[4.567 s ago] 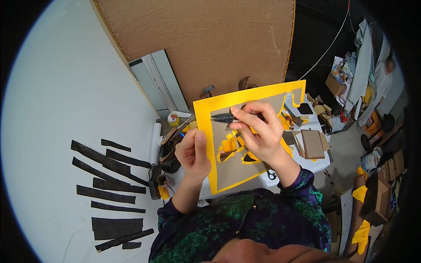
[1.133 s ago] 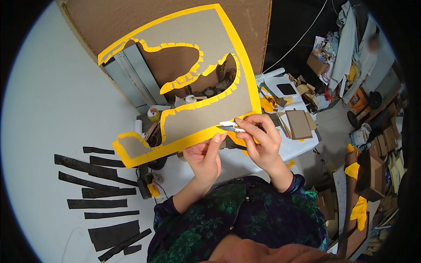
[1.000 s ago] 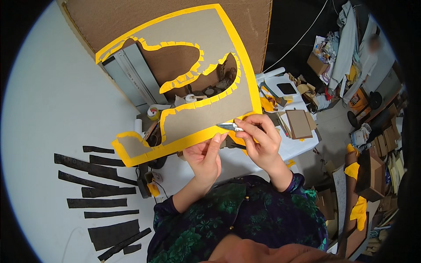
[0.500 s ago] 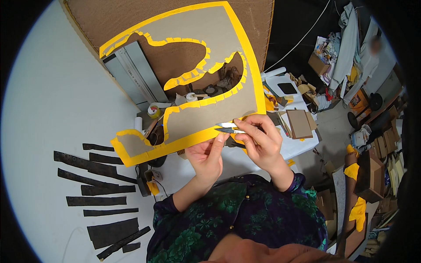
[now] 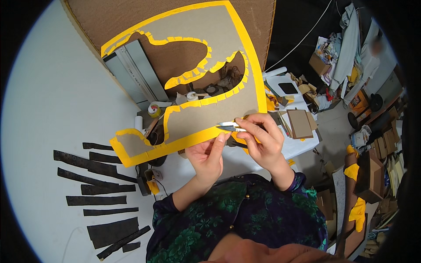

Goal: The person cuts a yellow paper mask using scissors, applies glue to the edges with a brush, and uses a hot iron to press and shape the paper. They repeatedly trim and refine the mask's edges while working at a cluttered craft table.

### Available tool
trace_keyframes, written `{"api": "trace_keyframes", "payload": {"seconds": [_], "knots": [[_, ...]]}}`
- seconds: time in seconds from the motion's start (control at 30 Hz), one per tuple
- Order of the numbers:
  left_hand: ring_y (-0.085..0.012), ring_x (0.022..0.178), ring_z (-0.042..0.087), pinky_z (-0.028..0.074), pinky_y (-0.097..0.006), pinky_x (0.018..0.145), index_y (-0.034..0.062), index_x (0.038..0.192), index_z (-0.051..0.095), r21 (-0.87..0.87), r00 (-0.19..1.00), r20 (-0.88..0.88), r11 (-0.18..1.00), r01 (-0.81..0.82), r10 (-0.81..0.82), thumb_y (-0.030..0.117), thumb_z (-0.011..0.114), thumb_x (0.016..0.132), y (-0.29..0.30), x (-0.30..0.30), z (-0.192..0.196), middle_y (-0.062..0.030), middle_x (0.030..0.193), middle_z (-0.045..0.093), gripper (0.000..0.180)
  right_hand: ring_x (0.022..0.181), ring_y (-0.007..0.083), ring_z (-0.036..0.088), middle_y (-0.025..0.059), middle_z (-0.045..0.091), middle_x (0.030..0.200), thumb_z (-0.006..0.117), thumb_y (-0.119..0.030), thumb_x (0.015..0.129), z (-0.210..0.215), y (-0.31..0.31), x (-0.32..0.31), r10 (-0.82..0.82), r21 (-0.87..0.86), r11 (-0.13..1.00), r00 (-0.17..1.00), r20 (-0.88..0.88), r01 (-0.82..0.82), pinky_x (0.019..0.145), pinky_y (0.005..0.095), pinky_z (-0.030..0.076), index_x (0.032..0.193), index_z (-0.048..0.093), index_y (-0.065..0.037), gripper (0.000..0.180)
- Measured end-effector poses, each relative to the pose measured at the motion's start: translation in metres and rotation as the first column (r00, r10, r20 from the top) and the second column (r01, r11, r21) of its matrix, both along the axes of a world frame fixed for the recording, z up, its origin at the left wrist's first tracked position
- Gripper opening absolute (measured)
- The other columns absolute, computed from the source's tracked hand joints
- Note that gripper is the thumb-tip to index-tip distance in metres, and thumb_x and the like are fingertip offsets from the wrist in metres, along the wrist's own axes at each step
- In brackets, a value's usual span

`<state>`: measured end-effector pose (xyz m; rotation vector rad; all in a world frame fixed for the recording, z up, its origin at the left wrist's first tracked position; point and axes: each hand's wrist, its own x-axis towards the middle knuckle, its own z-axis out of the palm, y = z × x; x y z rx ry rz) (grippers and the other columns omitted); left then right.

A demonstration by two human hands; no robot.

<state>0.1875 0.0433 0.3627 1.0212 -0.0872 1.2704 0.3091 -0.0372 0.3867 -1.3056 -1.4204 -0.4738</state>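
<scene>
A grey board panel [image 5: 206,115] with yellow material folded over its edges is held up in front of me. Curved cut-outs run through it, their rims covered with snipped yellow tabs. At the panel's lower yellow border, my left hand [image 5: 206,158] grips the edge, thumb on the near face and the other fingers partly behind. My right hand [image 5: 265,141] is closed around small thread snips [image 5: 229,127]. Their blades point left over the yellow border, just above my left thumb tip, and lie nearly together. Whether they touch the material I cannot tell.
Behind the panel are a white-topped table [image 5: 302,147], a roll of tape [image 5: 153,110] and brown boards [image 5: 299,124]. Several black strips [image 5: 96,200] lie on the white surface at left. Boxes and scraps crowd the right, near a brown box [image 5: 372,177].
The snips' blades have come closer together, and their tips have moved slightly right. The panel has shifted only a little; my left hand keeps its hold.
</scene>
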Motion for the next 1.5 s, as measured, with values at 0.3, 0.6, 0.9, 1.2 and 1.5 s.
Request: {"api": "trace_keyframes", "payload": {"seconds": [0.3,0.6,0.9,1.2,1.5], "knots": [[-0.0230,0.105,0.066,0.055,-0.037,0.093,-0.0069,0.124,0.050,0.011,1.000,-0.022,1.000,-0.007,0.007,-0.013,0.054,0.092,0.003,-0.001,-0.004,-0.0162,0.115,0.064,0.033,0.075,0.0235,0.063,0.0106,0.061,0.092,0.081,-0.004,0.071,0.004,0.001,-0.004,0.011,0.048,0.999,1.000,-0.005,-0.011,0.062,0.0314,0.051,0.103,0.072,0.000,0.034],[-0.0125,0.093,0.064,0.051,-0.023,0.080,-0.0066,0.119,0.056,0.020,0.993,-0.121,1.000,-0.012,0.014,-0.009,0.056,0.093,0.000,-0.002,-0.004,-0.0102,0.107,0.067,0.026,0.075,0.0242,0.064,0.0102,0.061,0.092,0.081,-0.006,0.069,0.008,0.009,-0.007,0.059,-0.026,0.998,0.998,0.017,-0.058,0.062,0.0321,0.052,0.104,0.072,-0.001,0.037],[-0.0155,0.093,0.067,0.053,-0.025,0.080,-0.0077,0.119,0.055,0.024,0.982,-0.187,1.000,0.002,0.002,-0.008,0.056,0.094,0.001,-0.004,-0.006,-0.0126,0.108,0.067,0.025,0.073,0.0223,0.063,0.0103,0.061,0.092,0.079,-0.004,0.072,0.009,0.008,-0.006,0.096,-0.044,0.994,0.995,0.001,-0.096,0.059,0.0300,0.051,0.104,0.072,-0.001,0.033],[-0.0186,0.101,0.067,0.052,-0.030,0.090,-0.0090,0.119,0.056,0.030,0.981,-0.189,0.998,0.054,-0.048,-0.011,0.052,0.093,0.001,-0.005,-0.004,-0.0143,0.112,0.067,0.026,0.072,0.0190,0.061,0.0108,0.061,0.093,0.078,-0.001,0.075,0.005,0.010,0.001,0.100,-0.042,0.994,0.994,0.036,-0.098,0.059,0.0267,0.050,0.106,0.072,0.001,0.032],[-0.0184,0.105,0.065,0.052,-0.031,0.092,-0.0081,0.121,0.055,0.006,0.973,-0.209,0.994,0.106,-0.102,-0.011,0.054,0.093,0.004,-0.005,-0.002,-0.0137,0.115,0.066,0.028,0.075,0.0238,0.063,0.0106,0.062,0.091,0.079,-0.002,0.070,0.011,0.011,0.006,0.090,-0.053,0.995,0.995,0.050,-0.087,0.062,0.0319,0.052,0.104,0.072,-0.001,0.035]]}}
